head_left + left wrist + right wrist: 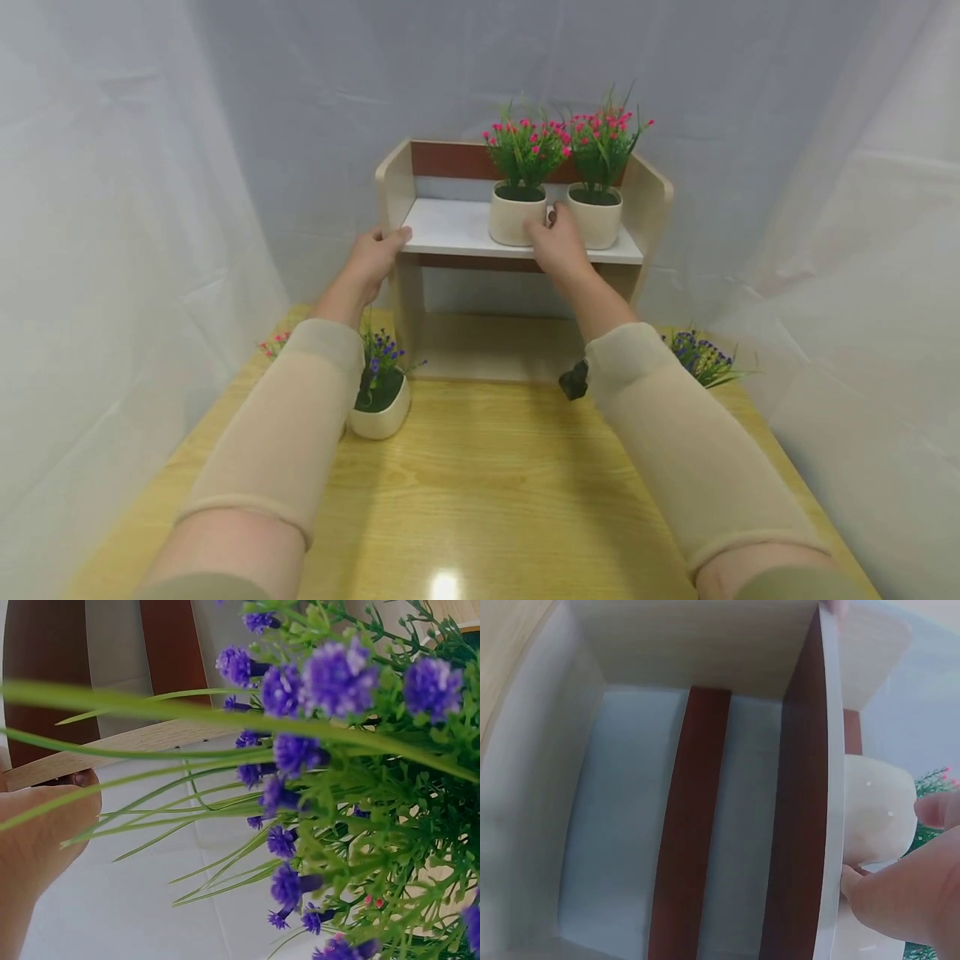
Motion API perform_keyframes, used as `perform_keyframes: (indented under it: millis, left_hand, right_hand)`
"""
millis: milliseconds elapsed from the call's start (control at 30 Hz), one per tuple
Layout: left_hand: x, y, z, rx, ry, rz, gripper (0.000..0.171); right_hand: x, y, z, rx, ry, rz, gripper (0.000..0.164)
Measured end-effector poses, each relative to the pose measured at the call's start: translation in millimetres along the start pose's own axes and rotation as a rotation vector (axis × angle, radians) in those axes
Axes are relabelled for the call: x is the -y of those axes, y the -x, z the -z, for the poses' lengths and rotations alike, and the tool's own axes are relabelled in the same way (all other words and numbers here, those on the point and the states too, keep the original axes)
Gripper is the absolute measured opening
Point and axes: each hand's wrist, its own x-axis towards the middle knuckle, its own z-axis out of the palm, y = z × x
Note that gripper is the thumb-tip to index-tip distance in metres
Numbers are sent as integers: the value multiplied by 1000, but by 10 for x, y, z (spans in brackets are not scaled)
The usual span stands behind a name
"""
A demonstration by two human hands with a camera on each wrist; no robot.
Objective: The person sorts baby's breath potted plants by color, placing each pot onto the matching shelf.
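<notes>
On the white upper board of a small two-tier shelf (pixel 450 225) stand two artificial potted plants with pink flowers in cream pots. My right hand (pixel 558 242) grips the left pot (pixel 517 218), thumb on its front, other fingers in the gap beside the right pot (pixel 596 221). From the right wrist, the thumb (pixel 932 810) lies against the left pot (pixel 877 810). My left hand (pixel 375 262) holds the shelf's left side panel (pixel 396 187), its thumb reaching the upper board's edge; its other fingers are mostly hidden.
A purple-flowered plant in a cream pot (pixel 381 408) stands on the wooden table (pixel 480 467), below my left forearm. Pink flowers (pixel 275 344) show behind that sleeve. More purple flowers (pixel 697 354) are right of the shelf. A small black object (pixel 574 381) sits by my right sleeve.
</notes>
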Motion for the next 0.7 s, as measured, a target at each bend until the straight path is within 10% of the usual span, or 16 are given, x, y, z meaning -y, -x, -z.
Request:
perform_keyframes:
  millis: [700]
  left_hand:
    - [-3,-1,-2,12,-4,10,74]
  right_hand:
    - [-315,605,174,-317,-158,135,45]
